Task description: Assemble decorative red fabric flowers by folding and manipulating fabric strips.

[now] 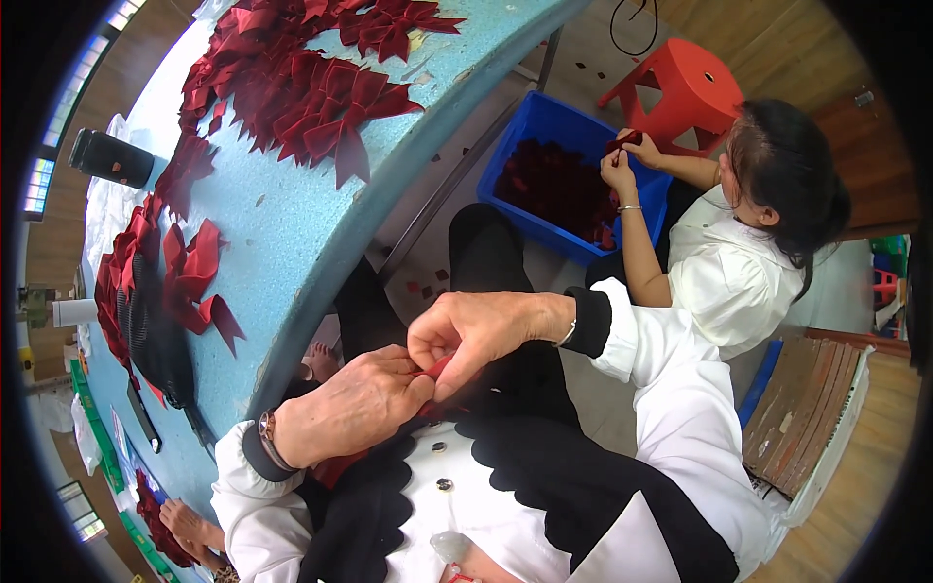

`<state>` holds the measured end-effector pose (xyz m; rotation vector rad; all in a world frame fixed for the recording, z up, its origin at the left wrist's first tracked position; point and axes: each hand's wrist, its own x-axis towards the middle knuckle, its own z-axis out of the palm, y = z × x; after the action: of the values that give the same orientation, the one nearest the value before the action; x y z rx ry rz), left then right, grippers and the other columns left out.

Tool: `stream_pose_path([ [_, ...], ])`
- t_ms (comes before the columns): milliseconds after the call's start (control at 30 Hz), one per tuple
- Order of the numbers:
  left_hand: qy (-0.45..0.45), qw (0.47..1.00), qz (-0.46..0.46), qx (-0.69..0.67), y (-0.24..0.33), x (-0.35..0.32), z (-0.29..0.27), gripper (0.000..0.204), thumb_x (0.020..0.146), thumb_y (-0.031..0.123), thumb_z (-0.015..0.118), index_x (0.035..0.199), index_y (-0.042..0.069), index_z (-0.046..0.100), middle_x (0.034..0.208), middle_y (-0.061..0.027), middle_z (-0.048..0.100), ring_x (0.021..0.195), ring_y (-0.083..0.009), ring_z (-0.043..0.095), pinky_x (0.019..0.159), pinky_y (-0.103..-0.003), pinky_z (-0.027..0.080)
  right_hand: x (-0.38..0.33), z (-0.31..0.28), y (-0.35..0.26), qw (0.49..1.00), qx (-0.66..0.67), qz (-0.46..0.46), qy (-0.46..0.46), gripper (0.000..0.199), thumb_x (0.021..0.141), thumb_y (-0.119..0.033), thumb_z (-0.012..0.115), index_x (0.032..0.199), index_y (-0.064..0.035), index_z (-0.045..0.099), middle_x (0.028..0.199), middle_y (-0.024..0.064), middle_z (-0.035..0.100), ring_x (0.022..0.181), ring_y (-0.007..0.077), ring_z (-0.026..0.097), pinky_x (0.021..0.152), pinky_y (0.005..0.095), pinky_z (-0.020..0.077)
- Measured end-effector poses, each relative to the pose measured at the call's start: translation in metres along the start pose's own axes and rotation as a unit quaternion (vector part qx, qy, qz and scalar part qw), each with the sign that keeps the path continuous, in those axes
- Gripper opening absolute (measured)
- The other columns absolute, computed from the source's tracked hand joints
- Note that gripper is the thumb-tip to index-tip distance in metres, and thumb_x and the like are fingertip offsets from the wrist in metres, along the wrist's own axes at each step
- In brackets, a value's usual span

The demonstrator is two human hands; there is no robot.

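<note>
Close in front of my chest, my left hand [355, 403] and my right hand [481, 330] meet, fingertips pinched together on a small red ribbon [436, 368]. Most of that ribbon is hidden by my fingers. More red fabric [335, 471] shows below my left wrist; whether it belongs to the same piece I cannot tell. On the blue table to my left lie a loose red bow [190, 277] and a large heap of dark red bows [301, 97].
The table's curved edge [335, 228] runs along my left. A black cup [112, 158] and a black mesh item [155, 335] stand on it. At right, a person [719, 243] handles red pieces over a blue bin [525, 112], near a red stool [695, 83]. Another person's hand [185, 525] is lower left.
</note>
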<state>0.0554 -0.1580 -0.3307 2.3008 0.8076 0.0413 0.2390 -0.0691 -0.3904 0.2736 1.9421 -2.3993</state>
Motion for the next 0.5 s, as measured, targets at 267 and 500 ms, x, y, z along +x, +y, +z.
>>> stream_pose_path([
  [267,-0.018,1.0,-0.014,0.0,0.001,0.003,-0.001,0.016,0.068,0.0,0.06,0.084,-0.003,0.058,0.08,-0.0168,0.061,0.085,-0.0336,0.06,0.078,-0.04,0.049,-0.013,-0.004,-0.001,0.99,-0.121,0.078,0.008,0.02,0.073,-0.015,0.076,0.076,-0.0012,0.061,0.061,0.0027,0.057,0.054,0.0128,0.053,0.051,0.0279,0.0417],
  [500,0.094,0.991,-0.042,-0.081,-0.016,-0.016,0.001,0.025,0.065,-0.008,0.061,0.089,0.001,0.062,0.087,-0.0163,0.062,0.087,-0.0335,0.06,0.079,-0.039,0.049,0.001,0.001,0.023,0.95,-0.248,-0.146,0.123,0.018,0.078,-0.013,0.071,0.087,0.0021,0.067,0.066,0.0064,0.063,0.061,0.0116,0.06,0.055,0.0263,0.0458],
])
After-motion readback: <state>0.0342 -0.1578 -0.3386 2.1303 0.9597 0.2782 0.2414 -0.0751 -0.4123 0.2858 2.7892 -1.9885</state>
